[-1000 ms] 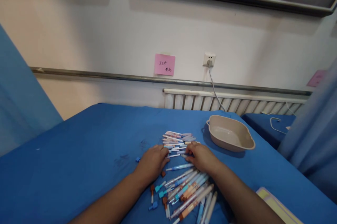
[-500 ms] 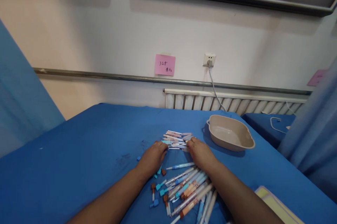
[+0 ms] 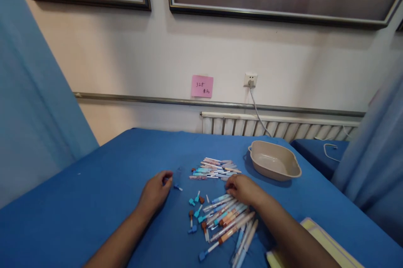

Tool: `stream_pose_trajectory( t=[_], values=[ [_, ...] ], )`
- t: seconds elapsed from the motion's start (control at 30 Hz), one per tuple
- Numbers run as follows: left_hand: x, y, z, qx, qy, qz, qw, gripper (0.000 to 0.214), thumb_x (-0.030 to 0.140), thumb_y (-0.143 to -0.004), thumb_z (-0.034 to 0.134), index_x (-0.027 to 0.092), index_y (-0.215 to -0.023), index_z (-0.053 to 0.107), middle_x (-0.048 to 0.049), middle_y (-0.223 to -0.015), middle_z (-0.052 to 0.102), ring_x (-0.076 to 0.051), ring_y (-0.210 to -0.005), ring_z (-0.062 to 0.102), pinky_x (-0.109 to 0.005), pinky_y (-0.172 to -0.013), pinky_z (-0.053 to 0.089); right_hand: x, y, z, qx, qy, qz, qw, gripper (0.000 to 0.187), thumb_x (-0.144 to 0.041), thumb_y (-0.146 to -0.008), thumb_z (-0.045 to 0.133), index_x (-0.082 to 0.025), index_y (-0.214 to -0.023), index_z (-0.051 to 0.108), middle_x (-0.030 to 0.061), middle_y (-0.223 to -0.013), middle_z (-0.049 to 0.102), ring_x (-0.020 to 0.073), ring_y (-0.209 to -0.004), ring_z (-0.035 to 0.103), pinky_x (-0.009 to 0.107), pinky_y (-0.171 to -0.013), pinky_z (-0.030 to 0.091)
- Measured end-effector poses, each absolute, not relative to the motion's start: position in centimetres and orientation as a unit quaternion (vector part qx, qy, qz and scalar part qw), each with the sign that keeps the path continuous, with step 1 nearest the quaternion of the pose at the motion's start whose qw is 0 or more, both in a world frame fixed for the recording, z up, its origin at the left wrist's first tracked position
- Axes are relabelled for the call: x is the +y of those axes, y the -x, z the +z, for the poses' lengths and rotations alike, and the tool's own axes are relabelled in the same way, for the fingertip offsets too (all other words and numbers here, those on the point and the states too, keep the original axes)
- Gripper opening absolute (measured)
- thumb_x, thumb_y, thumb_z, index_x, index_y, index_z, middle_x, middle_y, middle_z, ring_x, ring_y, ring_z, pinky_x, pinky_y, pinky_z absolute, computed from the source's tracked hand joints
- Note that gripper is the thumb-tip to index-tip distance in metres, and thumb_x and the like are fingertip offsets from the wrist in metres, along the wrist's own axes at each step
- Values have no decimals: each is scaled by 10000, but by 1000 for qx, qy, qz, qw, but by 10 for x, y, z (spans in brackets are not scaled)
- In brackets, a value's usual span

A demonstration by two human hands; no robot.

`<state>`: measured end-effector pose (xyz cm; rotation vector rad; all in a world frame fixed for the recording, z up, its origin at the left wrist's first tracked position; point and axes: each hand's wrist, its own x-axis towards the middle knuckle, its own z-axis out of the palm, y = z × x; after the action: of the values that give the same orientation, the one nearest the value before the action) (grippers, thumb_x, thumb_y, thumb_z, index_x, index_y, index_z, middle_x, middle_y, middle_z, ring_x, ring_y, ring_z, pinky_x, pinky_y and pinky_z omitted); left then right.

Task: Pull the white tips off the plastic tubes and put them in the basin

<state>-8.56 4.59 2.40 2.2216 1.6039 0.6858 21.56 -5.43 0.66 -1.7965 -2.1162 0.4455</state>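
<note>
My left hand (image 3: 157,190) hovers or rests over the blue cloth with its thumb and fingers curled but apart, and nothing shows in it. Beside its fingertips lies a small dark blue piece with a pale stem (image 3: 178,187). My right hand (image 3: 242,188) bends its closed fingers down at the upper end of a light blue pen (image 3: 221,199); its fingertips hide whatever they grip. Below it spreads a loose pile of pens (image 3: 231,222). Farther back, a row of similar slim pens (image 3: 214,170) lies side by side. Several teal, brown and blue square-headed pieces (image 3: 197,211) are scattered left of the pile.
A beige basin (image 3: 273,161) stands at the back right of the blue-covered bed (image 3: 119,167). A yellow item (image 3: 321,240) lies at the lower right, partly under my forearm. Blue curtains (image 3: 40,92) flank both sides. A radiator (image 3: 283,125) runs along the wall.
Both hands have left the back row of pens. My left hand moved left, away from it; my right hand came back toward the near pile. The view has tilted upward slightly.
</note>
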Motion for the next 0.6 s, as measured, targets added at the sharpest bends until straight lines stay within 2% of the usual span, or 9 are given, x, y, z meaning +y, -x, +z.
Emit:
stream_pose_trajectory(
  t=[0.13, 0.3, 0.37, 0.43, 0.5, 0.53, 0.6],
  values=[
    [29, 91, 11, 513, -828, 189, 125, 234, 213, -802, 505, 165, -984, 644, -80, -1014, 661, -212, -957, 587, -323, -885, 409, -54, -210, 7, -730, 642, 172, 158, 239, -298, -717, 617, -211, -928, 688, 39, -894, 692, 173, -795, 608, 236, -670, 398],
    [15, 45, -2, 478, -845, 207, 122, 218, 122, -791, 503, 148, -961, 637, -95, -984, 644, -213, -958, 575, -329, -888, 399, -54, -200, 7, -711, 664, 170, 155, 216, -250, -670, 646, -221, -875, 705, 34, -857, 707, 192, -783, 614, 252, -645, 388],
    [13, 28, -2, 462, -850, 221, 126, 246, 115, -806, 480, 136, -1007, 620, -103, -1002, 633, -213, -979, 566, -331, -897, 396, -55, -198, 6, -698, 678, 166, 160, 209, -266, -667, 653, -219, -862, 708, 41, -845, 710, 200, -773, 616, 259, -635, 385],
    [12, 22, 1, 451, -850, 237, 132, 275, 158, -839, 462, 141, -1081, 592, -107, -1054, 617, -214, -1009, 556, -335, -902, 403, -56, -198, 4, -688, 687, 162, 171, 214, -294, -673, 656, -217, -866, 705, 46, -857, 708, 201, -784, 615, 261, -642, 386],
    [11, 27, 4, 421, -861, 244, 148, 322, 276, -842, 517, 181, -1146, 567, -93, -1131, 594, -221, -1051, 539, -344, -919, 405, -57, -200, 0, -681, 690, 161, 186, 222, -319, -689, 649, -215, -879, 699, 47, -885, 703, 192, -803, 610, 256, -660, 388],
    [10, 33, 6, 396, -872, 240, 159, 389, 355, -808, 578, 217, -1171, 558, -75, -1174, 579, -226, -1078, 527, -348, -937, 399, -57, -201, -2, -679, 689, 164, 193, 228, -328, -698, 642, -213, -887, 695, 46, -893, 700, 184, -803, 607, 251, -664, 390],
    [7, 48, 7, 307, -908, 213, 189, 654, 498, -674, 696, 261, -1253, 504, -71, -1288, 511, -270, -1181, 452, -399, -1013, 335, -57, -204, -6, -676, 685, 177, 205, 238, -341, -707, 635, -209, -898, 686, 38, -888, 695, 165, -782, 602, 236, -655, 392]
  ],
)
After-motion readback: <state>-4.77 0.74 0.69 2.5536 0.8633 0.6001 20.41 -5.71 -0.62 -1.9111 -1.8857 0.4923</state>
